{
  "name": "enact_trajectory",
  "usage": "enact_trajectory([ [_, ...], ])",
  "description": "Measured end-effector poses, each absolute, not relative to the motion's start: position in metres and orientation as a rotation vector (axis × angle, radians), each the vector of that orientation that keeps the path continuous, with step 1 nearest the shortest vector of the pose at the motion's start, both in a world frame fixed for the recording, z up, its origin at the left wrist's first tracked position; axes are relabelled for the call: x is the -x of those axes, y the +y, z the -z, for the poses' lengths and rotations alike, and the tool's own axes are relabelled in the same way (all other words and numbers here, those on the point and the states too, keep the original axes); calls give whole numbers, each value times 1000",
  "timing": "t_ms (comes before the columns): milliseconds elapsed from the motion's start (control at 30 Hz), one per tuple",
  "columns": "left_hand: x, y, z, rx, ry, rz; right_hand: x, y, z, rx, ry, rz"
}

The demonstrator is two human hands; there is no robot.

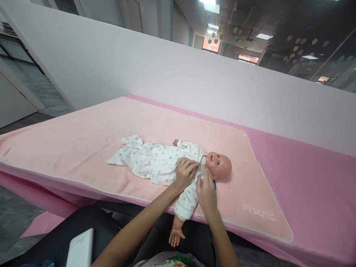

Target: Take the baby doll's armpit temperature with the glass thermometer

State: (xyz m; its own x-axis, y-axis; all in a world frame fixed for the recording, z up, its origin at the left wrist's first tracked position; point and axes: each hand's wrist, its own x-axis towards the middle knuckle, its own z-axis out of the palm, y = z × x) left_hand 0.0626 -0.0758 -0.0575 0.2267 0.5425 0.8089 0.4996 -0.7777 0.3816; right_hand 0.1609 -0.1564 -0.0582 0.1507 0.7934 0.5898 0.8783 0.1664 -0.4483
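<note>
The printed outfit (160,158) is white, the mat (91,142) peach.

We see slender, bare hands, the left hand (185,172) and the right hand (207,191), with slim fingers, and the left forearm (150,211) and right forearm (221,233) are bare too, narrowing toward the wrists. Below the near edge of the pink-covered table (311,193) we make out a strip of pale shirt (169,261), printed with a green patch and small touches of red and yellow, its motif cut off. Beside it we see black fabric (151,237), perhaps trousers, though we cannot tell.
</note>
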Motion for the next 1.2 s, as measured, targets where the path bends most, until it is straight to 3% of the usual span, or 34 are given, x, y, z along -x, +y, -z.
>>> enact_trajectory([
  [267, -60, -74, 58, -2317, 927, -1812, -152, -97, 66, 1376, -1501, 109],
  [1200, -61, -80, 57, -2328, 942, -1768, -157, -104, 80, 1409, -1388, 206],
])
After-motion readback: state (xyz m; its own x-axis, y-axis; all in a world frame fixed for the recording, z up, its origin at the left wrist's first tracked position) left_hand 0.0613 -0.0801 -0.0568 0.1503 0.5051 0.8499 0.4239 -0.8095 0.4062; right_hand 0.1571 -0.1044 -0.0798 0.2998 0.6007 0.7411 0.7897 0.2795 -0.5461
